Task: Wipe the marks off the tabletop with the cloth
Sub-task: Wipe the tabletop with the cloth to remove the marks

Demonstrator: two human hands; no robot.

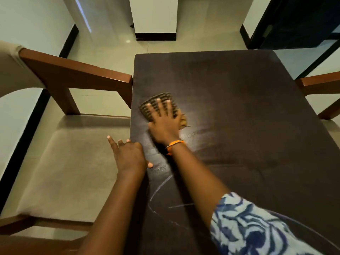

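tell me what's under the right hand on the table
The right hand presses flat on a striped cloth, which lies on the dark tabletop. Any marks beneath the cloth are covered. Chalk-like lines show nearer the person.

Cloth (157, 104) blurred, half under right hand (163, 122)

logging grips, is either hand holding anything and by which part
Nothing is gripped. Right hand presses flat on the cloth; left hand rests on the table edge.
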